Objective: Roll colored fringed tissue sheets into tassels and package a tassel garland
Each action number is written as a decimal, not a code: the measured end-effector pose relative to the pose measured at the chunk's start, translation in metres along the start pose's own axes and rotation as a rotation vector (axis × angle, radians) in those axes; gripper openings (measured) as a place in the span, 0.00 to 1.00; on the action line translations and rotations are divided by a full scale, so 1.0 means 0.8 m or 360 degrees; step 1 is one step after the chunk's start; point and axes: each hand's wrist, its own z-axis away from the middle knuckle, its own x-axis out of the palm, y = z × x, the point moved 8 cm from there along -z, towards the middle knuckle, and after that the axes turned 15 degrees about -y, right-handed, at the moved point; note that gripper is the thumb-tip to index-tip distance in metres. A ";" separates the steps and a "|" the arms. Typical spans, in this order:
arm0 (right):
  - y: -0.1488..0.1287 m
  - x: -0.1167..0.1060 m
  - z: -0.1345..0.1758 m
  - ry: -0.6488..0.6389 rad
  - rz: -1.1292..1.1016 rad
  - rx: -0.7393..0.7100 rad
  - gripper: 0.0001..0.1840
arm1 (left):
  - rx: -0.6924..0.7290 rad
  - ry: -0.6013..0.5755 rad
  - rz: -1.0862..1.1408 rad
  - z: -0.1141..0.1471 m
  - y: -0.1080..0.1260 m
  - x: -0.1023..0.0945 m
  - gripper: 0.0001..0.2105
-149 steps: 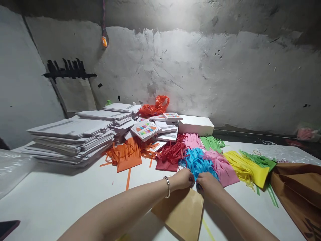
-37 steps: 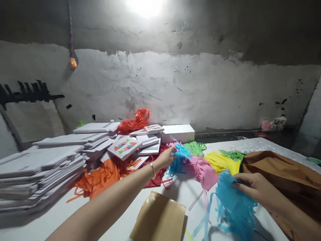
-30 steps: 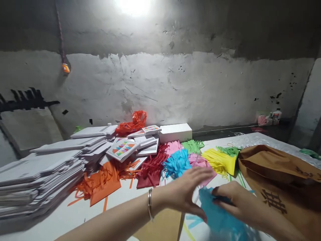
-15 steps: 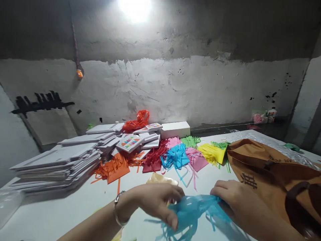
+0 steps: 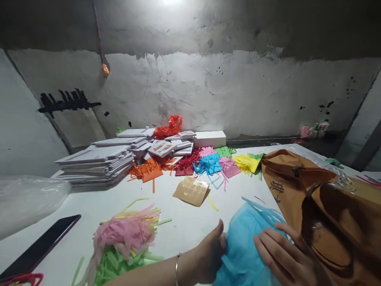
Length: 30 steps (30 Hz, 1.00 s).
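A blue tissue-paper bundle [image 5: 248, 238] with fringed strips at its top is between my hands, low and right of centre. My left hand [image 5: 210, 250] grips its left edge, thumb up, with the other fingers partly hidden behind the paper. My right hand [image 5: 282, 254] lies over its right side, fingers fairly straight and pressed against the paper; its thumb is hidden. Left of my hands lie a pink tissue tassel [image 5: 127, 230] and a green one [image 5: 114, 264], both fringed. A brown paper piece [image 5: 192, 190] lies just beyond my left hand.
A brown bag [image 5: 285, 174] stands close on the right. White stacks [image 5: 95, 159] rise at the back left, beside several coloured tassels, such as an orange one [image 5: 150, 171]. A phone [image 5: 44, 242] and clear plastic [image 5: 29, 202] lie at left. A white box [image 5: 210, 139] is behind.
The blue tissue bundle has turned more upright and moved right, with both hands around it. My view has tilted down, bringing the pink and green tassels and the phone into sight.
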 end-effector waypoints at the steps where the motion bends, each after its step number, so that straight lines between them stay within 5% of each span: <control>1: 0.001 0.004 0.011 0.0000 -0.0023 0.0037 0.25 | 0.0105 -0.0014 0.0032 0.002 -0.004 0.009 0.45; 5: 0.022 0.021 0.044 -0.0128 -0.0087 0.0167 0.23 | 0.0071 0.0025 -0.0279 0.004 -0.019 0.043 0.47; 9: 0.052 0.001 0.062 -0.0170 0.0092 0.0302 0.20 | -0.0161 0.0113 -0.0523 0.009 -0.021 0.058 0.31; 12: 0.037 -0.019 0.067 -0.0110 0.0332 0.0269 0.20 | -0.0183 0.0130 -0.0474 0.038 -0.003 0.052 0.25; 14: 0.009 -0.007 0.064 -0.0183 0.0321 0.0208 0.21 | -0.0244 0.0240 -0.0445 0.074 0.014 0.031 0.28; 17: -0.050 0.050 0.056 -0.0379 0.0105 0.0133 0.23 | -0.0485 0.0690 -0.0756 0.151 0.042 -0.023 0.29; 19: -0.075 0.090 0.056 -0.0389 -0.0059 0.0316 0.23 | -0.0546 0.1056 -0.1288 0.201 0.068 -0.048 0.26; 22: -0.098 0.138 0.069 -0.0361 -0.0286 0.0546 0.19 | -0.0317 0.1486 -0.2291 0.240 0.091 -0.036 0.22; 24: -0.103 0.154 0.081 -0.0349 -0.0401 0.0588 0.17 | -0.0113 0.1394 -0.2788 0.228 0.071 -0.011 0.21; 26: -0.099 0.157 0.094 -0.0370 -0.0481 0.0569 0.15 | 0.0011 0.1031 -0.3037 0.197 0.032 0.007 0.21; 28: -0.091 0.152 0.104 -0.0448 -0.0481 0.0472 0.15 | -0.0010 0.0760 -0.3131 0.168 -0.003 0.011 0.19; 30: -0.085 0.142 0.109 -0.0541 -0.0391 0.0307 0.15 | -0.0109 0.0706 -0.3155 0.150 -0.023 0.003 0.15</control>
